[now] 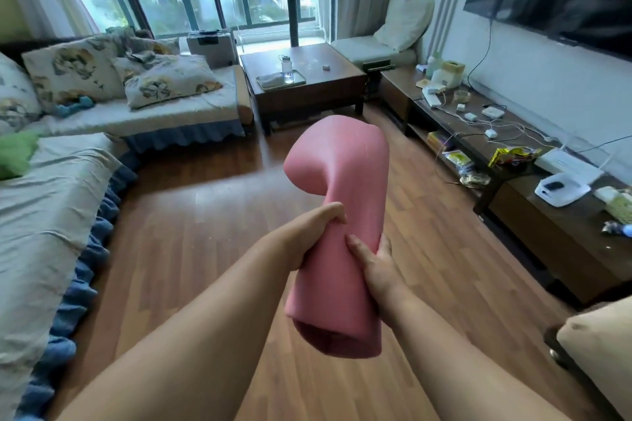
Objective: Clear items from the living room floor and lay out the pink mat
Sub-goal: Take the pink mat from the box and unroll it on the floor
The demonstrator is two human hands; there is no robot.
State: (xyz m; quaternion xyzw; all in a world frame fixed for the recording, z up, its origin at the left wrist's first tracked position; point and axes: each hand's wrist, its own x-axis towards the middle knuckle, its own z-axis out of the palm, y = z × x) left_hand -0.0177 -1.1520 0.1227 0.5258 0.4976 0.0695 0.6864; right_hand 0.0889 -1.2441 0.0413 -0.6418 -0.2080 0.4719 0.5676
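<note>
Head view: we see the pink mat (342, 215) rolled, held in the air over the wooden floor (191, 215); left hand (313, 232) and right hand (374, 263) grip its middle, fingers curled round it, fingertips hidden behind; far end blurred

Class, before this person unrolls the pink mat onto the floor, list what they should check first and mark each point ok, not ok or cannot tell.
1. Both hands grip the rolled pink foam mat: left hand and right hand curl round its middle. Ok.
2. Brown wooden plank floor ahead is free of items. Ok.
3. Mat is off the floor, ready to lower. Ok.
4. Dark wooden coffee table stands beyond the open patch. Ok.
5. Floor behind the person is free. Cannot tell.
</note>
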